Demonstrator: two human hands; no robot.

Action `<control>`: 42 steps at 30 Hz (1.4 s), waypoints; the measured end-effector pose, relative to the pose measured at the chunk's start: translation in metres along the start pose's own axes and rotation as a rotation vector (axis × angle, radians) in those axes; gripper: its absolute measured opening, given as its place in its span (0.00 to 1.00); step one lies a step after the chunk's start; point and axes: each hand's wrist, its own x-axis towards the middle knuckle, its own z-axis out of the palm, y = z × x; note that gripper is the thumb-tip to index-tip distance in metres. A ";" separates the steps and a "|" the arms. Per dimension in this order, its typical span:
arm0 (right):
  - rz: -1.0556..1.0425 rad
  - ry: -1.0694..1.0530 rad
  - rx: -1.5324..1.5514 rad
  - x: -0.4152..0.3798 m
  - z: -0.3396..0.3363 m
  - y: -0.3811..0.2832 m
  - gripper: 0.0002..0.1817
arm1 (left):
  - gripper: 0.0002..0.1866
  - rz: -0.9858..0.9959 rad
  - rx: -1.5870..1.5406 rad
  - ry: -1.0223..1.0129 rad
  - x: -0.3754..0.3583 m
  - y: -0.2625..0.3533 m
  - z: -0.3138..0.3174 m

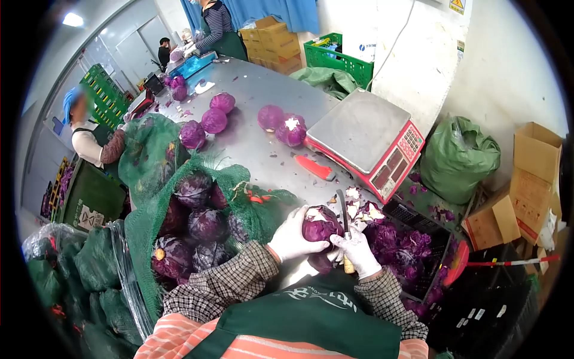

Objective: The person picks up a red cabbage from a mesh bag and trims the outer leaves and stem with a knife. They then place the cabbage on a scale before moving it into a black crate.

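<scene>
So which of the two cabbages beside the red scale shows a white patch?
The cabbage nearer the scale: it has a white star-shaped patch; its neighbour shows none.

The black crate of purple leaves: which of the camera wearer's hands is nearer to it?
The right. The right hand, holding a knife, is close beside the black crate; the left hand, gripping a cabbage on its side away from the crate, is farther off.
</scene>
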 end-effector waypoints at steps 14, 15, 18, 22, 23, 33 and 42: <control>-0.161 0.497 -0.558 -0.022 -0.057 0.051 0.09 | 0.34 -0.356 -1.006 -0.208 0.030 -0.042 -0.023; -0.231 0.559 -0.615 -0.019 -0.072 0.061 0.07 | 0.37 -0.415 -1.064 -0.317 0.031 -0.047 -0.022; -0.449 0.717 -0.738 -0.026 -0.095 0.033 0.08 | 0.34 -0.442 -1.411 -0.486 0.012 -0.014 -0.015; -0.334 0.981 -1.167 -0.046 -0.125 -0.015 0.10 | 0.32 -0.387 -1.610 -0.659 -0.004 0.024 -0.011; -0.296 1.054 -1.262 -0.047 -0.142 -0.014 0.10 | 0.32 -0.405 -1.679 -0.680 -0.002 0.022 -0.009; -0.662 0.274 -0.680 -0.062 -0.009 -0.074 0.34 | 0.30 -0.478 -2.055 -0.831 -0.013 0.046 -0.034; -0.690 0.062 -1.070 -0.066 0.017 -0.102 0.24 | 0.32 -0.290 -1.451 -0.516 -0.013 -0.008 -0.033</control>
